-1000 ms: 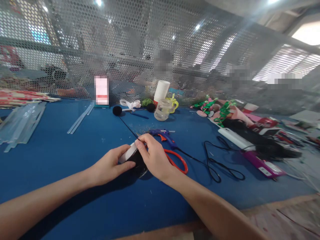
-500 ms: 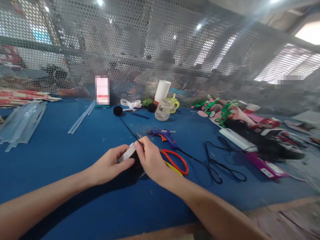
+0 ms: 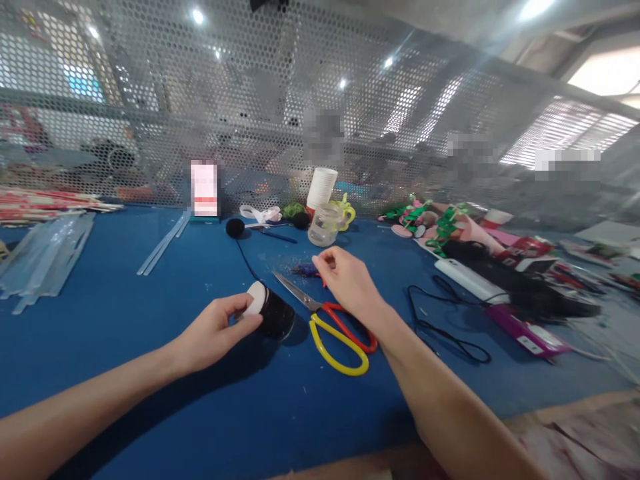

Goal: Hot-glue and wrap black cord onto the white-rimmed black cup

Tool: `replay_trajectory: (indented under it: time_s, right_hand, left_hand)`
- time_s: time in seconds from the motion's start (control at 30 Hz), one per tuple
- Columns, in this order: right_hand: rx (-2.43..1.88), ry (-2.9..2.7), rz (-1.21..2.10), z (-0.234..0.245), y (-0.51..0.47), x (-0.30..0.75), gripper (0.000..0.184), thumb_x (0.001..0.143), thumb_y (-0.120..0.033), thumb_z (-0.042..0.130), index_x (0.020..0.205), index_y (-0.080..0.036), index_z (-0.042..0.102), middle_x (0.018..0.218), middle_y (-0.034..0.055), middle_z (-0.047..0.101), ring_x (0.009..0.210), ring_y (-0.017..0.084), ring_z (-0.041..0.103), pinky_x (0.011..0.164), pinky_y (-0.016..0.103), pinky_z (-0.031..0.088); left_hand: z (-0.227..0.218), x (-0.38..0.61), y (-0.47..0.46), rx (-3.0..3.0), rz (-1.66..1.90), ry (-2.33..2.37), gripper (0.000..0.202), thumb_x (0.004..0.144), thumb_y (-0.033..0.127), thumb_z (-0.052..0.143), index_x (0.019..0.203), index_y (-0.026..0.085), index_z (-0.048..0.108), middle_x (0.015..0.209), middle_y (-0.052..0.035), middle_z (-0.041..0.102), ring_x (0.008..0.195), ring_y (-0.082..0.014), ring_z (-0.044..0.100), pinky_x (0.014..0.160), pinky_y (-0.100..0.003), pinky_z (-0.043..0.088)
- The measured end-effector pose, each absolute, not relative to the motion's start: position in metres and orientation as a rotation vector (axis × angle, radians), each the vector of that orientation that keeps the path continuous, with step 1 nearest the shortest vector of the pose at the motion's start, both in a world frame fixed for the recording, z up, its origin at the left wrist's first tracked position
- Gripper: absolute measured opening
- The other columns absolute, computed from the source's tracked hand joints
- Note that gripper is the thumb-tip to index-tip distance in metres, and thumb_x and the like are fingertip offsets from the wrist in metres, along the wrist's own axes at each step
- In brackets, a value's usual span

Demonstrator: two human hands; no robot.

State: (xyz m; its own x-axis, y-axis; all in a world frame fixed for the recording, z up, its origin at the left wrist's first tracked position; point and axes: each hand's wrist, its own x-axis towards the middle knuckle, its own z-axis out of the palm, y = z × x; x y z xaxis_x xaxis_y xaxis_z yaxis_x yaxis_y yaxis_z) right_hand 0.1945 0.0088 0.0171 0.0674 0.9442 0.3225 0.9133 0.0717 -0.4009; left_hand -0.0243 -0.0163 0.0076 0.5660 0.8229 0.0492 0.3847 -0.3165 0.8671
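No label can be read: the upright phone (image 3: 205,189), beyond your left hand (image 3: 216,331), has a pixelated screen, and the printing on the red wrapper (image 3: 533,252), far off to the right of your right hand (image 3: 349,280), is too blurred to make out.

Your left thumb and fingers pinch the white end of a short black cylinder (image 3: 276,316). Its pale disc faces up and leftward, and the dark side tilts down toward the right, over the blue surface (image 3: 200,413). A black strand (image 3: 245,260) runs from its top to a dark ball (image 3: 235,228) ahead of your left hand.

Your right thumb and fingertips are drawn together; you cannot tell whether anything thin is between them. That hand partly covers the blue glue gun (image 3: 305,270). Between your hands lie scissors (image 3: 320,339), with one yellow handle loop and one red, the red one partly behind your right wrist.
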Motion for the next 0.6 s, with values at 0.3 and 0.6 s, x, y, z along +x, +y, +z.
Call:
replay_trajectory:
  time_s: [0.3, 0.6]
  right_hand:
    - [-2.129, -1.895, 0.212, -0.005, 0.035, 0.225, 0.022, 0.056, -0.006, 0.053, 0.041, -0.019, 0.044, 0.059, 0.0117, 0.059, 0.068, 0.025, 0.058, 0.056, 0.029, 0.038]
    - [-1.958, -1.62, 0.402, -0.009, 0.028, 0.232, 0.019, 0.057, -0.012, 0.055, 0.075, -0.015, 0.053, 0.074, 0.0073, 0.061, 0.069, 0.02, 0.058, 0.057, 0.027, 0.041]
  left_hand:
    - [0.005, -0.025, -0.014, 2.168, 0.639, 1.008, 0.02, 0.075, 0.028, 0.04, 0.063, 0.015, 0.047, 0.068, -0.0002, 0.047, 0.065, -0.0133, 0.044, 0.063, -0.024, 0.037]
    - [0.005, -0.026, -0.008, 2.16, 0.611, 0.993, 0.017, 0.076, 0.025, 0.041, 0.075, 0.016, 0.055, 0.08, -0.004, 0.056, 0.076, -0.017, 0.05, 0.072, -0.027, 0.039]
